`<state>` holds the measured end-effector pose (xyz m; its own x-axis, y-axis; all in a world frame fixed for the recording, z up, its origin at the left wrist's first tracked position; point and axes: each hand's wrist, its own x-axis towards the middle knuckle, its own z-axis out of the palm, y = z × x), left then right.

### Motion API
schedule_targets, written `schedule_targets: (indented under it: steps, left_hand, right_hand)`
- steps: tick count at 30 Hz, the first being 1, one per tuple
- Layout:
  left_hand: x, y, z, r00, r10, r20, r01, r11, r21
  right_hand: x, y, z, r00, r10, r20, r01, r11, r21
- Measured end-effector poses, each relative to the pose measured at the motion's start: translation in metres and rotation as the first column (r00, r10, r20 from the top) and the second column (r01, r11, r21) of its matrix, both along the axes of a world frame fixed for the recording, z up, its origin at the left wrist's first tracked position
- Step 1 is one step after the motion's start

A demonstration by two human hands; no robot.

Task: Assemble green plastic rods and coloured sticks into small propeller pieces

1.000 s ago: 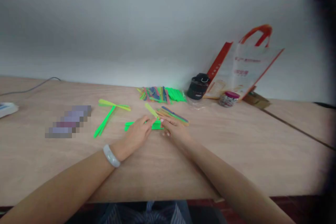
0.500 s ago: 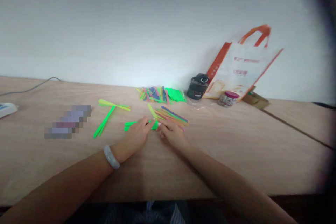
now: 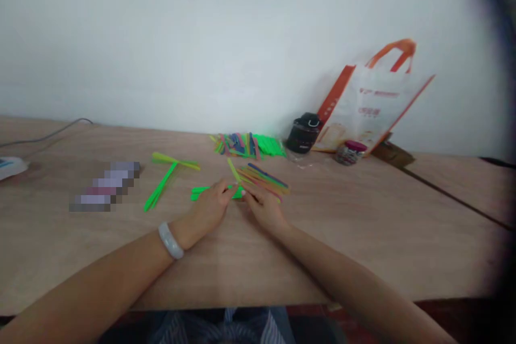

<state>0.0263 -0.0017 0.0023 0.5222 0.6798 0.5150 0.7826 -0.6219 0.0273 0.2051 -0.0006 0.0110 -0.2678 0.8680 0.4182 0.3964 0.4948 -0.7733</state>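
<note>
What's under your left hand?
Bright green craft sticks lie under the left hand, showing on both sides of it. The part beneath the hand is covered, so I can't see that bit.

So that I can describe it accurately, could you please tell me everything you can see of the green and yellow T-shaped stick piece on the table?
The T-shaped stick piece has a long, thin, bright green stem and a yellow-green crossbar at its far end, where the two appear to join. Both parts look flat and painted, though their material is unclear. It lies on the light wooden table, left of the left hand and right hand. Neither hand touches it.
</note>
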Motion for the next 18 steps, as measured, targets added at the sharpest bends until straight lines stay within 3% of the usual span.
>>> schedule_targets:
  steps: [9, 13, 15, 18]
  left_hand:
    - [0.005, 0.0, 0.001, 0.998, -0.01, 0.06, 0.015, 0.997, -0.074]
    - [0.002, -0.001, 0.011, 0.999, 0.001, 0.04, 0.002, 0.998, -0.068]
    - [-0.009, 0.004, 0.018, 0.997, 0.067, 0.045, -0.065, 0.997, -0.05]
    - [-0.037, 0.019, 0.027, 0.964, 0.266, 0.0, -0.266, 0.964, -0.006]
  right_hand:
    - [-0.005, 0.004, 0.002, 0.998, -0.032, -0.059, 0.026, 0.995, -0.097]
    - [0.001, 0.012, 0.002, 0.997, -0.074, 0.014, 0.073, 0.997, 0.019]
    - [0.006, 0.013, 0.003, 0.991, -0.111, 0.071, 0.105, 0.991, 0.079]
    - [0.012, 0.012, 0.007, 0.975, -0.155, 0.159, 0.145, 0.987, 0.074]
